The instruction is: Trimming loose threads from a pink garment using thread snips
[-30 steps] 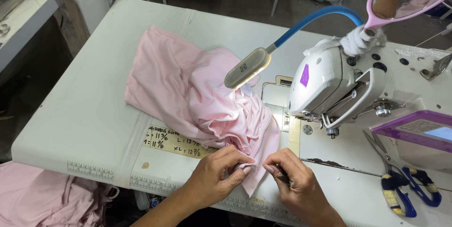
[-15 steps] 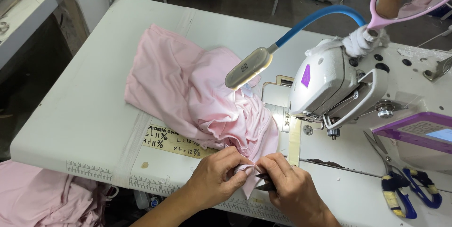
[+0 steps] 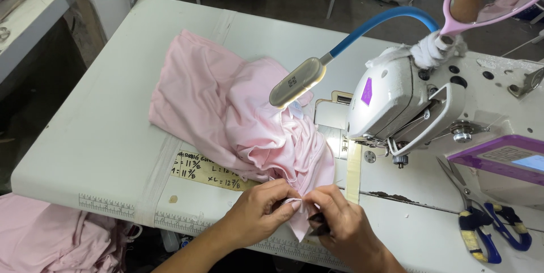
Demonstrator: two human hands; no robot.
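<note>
Both hands meet at the near tip of the pink garment (image 3: pixel 238 114): the left hand (image 3: pixel 258 213) pinches the fabric edge with closed fingers, and the right hand (image 3: pixel 340 225), which has slid closer since a second ago, grips the same edge along with a small dark tool. Most of the garment lies heaped on the white bench (image 3: pixel 96 137), beside the sewing machine (image 3: pixel 396 100) and under its lamp (image 3: pixel 297 82). Scissors (image 3: pixel 487 227) lie to the right. More pink fabric (image 3: pixel 51 239) hangs below the bench.
</note>
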